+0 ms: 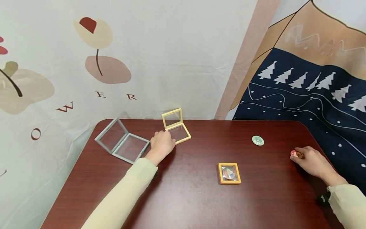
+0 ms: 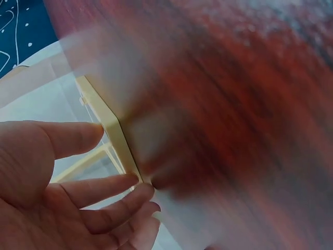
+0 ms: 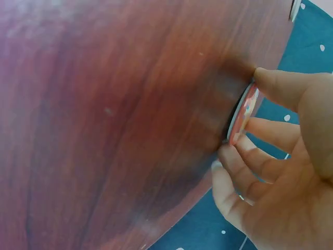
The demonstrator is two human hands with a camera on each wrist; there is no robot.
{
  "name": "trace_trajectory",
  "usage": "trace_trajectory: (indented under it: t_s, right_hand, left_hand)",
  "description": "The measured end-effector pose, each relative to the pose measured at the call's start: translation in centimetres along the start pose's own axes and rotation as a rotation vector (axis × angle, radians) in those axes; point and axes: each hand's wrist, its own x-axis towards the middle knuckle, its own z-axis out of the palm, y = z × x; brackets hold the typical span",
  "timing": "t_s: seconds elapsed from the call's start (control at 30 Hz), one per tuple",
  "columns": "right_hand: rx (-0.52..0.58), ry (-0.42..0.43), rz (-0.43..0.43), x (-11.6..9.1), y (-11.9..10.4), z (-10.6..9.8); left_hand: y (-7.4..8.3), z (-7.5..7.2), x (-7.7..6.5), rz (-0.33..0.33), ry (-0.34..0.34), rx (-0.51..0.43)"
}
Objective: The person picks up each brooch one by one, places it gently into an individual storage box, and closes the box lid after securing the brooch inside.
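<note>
My left hand (image 1: 162, 142) is at the near left corner of a small pale yellow display frame (image 2: 118, 134), which stands unfolded with its lid up and clear film in both halves. In the left wrist view the thumb and fingertips grip its edge. Far to the right, my right hand (image 1: 313, 160) pinches a round badge (image 3: 243, 114) with a red and orange picture. Thumb and fingers hold its rim close over the tabletop in the right wrist view; the palm side hides part of its face from the head camera.
A larger grey display frame (image 1: 123, 159) lies unfolded at the left. Near the middle sits a closed orange-yellow frame (image 1: 230, 182) with a round badge (image 1: 228, 173) inside. A pale green badge (image 1: 258, 140) lies at the back right of the dark red table (image 1: 183, 197). Printed cloth hangs behind.
</note>
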Motion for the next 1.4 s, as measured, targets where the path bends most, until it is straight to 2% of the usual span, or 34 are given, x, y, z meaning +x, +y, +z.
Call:
trace_trajectory:
  t_s: [0.3, 0.7, 1.03, 1.4]
  right_hand:
    - [-0.001, -0.058, 0.02, 0.4, -0.1, -0.6]
    - [-0.001, -0.009, 0.024, -0.2, 0.2, -0.8]
    - [-0.034, 0.018, 0.025, -0.2, 0.0, -1.4]
    - [-0.034, 0.051, 0.0, -0.2, -1.4, -1.5]
  left_hand:
    - [-0.2, 0.2, 0.0, -0.006, -0.003, -0.009]
    - [-0.5, 0.1, -0.2, -0.014, -0.017, -0.05]
    - [-0.7, -0.2, -0.6, -0.023, -0.067, -0.067]
    - [-0.5, -0.5, -1.5, -0.034, -0.116, -0.083]
